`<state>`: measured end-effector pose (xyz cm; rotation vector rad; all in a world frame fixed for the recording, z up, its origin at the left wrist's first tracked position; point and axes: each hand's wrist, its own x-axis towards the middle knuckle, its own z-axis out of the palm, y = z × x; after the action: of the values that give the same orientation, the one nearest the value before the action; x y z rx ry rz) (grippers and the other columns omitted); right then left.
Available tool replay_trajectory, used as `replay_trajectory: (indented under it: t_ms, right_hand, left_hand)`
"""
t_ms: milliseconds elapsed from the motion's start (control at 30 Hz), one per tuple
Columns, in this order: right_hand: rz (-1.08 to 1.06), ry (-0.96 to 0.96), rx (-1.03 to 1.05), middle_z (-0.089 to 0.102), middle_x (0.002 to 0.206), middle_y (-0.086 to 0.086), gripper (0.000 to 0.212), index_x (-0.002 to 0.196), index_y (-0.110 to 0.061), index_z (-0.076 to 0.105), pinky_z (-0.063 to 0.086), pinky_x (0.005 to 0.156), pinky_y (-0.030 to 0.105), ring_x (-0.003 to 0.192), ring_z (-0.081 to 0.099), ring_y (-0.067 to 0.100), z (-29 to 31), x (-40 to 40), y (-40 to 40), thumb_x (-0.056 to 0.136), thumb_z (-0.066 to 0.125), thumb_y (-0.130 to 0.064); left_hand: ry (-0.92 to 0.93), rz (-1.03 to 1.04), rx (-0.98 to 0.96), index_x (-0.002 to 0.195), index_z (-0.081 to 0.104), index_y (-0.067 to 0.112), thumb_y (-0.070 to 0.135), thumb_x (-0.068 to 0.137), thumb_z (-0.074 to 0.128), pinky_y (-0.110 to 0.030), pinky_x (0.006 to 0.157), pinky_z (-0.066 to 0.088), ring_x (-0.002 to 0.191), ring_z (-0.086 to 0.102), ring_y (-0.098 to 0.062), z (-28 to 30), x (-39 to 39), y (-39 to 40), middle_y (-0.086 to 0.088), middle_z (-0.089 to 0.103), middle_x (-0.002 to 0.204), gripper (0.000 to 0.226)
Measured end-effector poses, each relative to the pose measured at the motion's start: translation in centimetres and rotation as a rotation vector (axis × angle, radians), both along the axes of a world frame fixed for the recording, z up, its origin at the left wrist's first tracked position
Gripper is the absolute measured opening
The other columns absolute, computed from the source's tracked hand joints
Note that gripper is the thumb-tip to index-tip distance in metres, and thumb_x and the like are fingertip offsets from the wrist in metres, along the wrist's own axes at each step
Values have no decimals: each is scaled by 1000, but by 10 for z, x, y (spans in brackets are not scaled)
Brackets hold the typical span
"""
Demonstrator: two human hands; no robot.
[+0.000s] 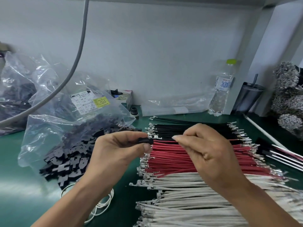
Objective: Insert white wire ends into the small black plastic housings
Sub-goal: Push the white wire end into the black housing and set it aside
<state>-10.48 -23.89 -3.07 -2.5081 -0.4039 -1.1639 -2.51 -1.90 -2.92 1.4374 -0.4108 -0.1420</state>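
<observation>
Left hand (118, 149) sits mid-frame, fingers curled, thumb & forefinger pinching a small black housing (145, 140) w/ its open end facing frame-right. Right hand (206, 153) is just right of centre, fingers bunched into a tight pinch on a thin wire (165, 138). The colour is hard to call against the stacks behind it, so I can't tell if it's a white one. That wire runs roughly horizontal, its metal terminal (155, 137) pointing frame-left and sitting right at the housing mouth, touching or nearly so; can't tell if it's seated yet. So the whole move looks to be a short push right-to-left along the wire's long axis, w/ the left hand as the anchor and the right hand doing the travel. Both hands hover above the counter (24, 185), over the sorted rows: black wires (177, 129) top, red wires (172, 159) in the middle, white wires (188, 194) lower right, all lying left-right w/ terminals at both ends. The white stock is nearer the right hand, just below it. Spare housings (65, 159) spill from a clear bag (68, 115) at left, close to the left hand. Room-wise: open air btwn the hands, nothing blocking the line of push, but terminal tips of the black row sit just behind the housing and could snag. A water bottle (221, 89) stands upper right, well apart.
</observation>
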Motion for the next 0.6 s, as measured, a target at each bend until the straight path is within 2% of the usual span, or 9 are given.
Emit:
replay_trajectory:
  t_ms: [100, 233, 400, 600]
  right_hand:
    - [52, 42, 91, 61, 85, -3, 20, 108, -13, 79, 49, 66, 22, 78, 60, 15, -1, -6, -3, 90, 72, -9]
    - [60, 86, 148, 61, 84, -5, 19, 104, -15, 80, 47, 66, 20, 78, 61, 13, 3, -8, -1, 92, 67, -19]
    - [51, 77, 132, 61, 83, -5, 15, 100, -16, 81, 52, 65, 28, 80, 61, 14, 3, -8, 1, 89, 71, -16]
    - [18, 61, 100, 60, 83, -7, 15, 100, -17, 81, 52, 68, 26, 81, 60, 12, 4, -10, 3, 89, 70, -17]
  left_hand:
    - [9, -25, -15, 90, 84, 21, 21, 55, 88, -19, 67, 59, 73, 77, -22, 0, -1, 0, -12, 80, 84, 35]
    - [34, -60, -9, 93, 84, 17, 19, 57, 88, -23, 70, 61, 75, 77, -25, -2, -1, -1, -16, 79, 86, 36]
    - [46, -108, -16, 94, 83, 14, 13, 63, 87, -25, 71, 61, 78, 78, -28, -5, -4, -2, -19, 79, 87, 32]
    - [62, -126, -37, 93, 83, 11, 13, 59, 87, -26, 71, 62, 81, 78, -32, -3, -7, -3, -20, 79, 89, 34]
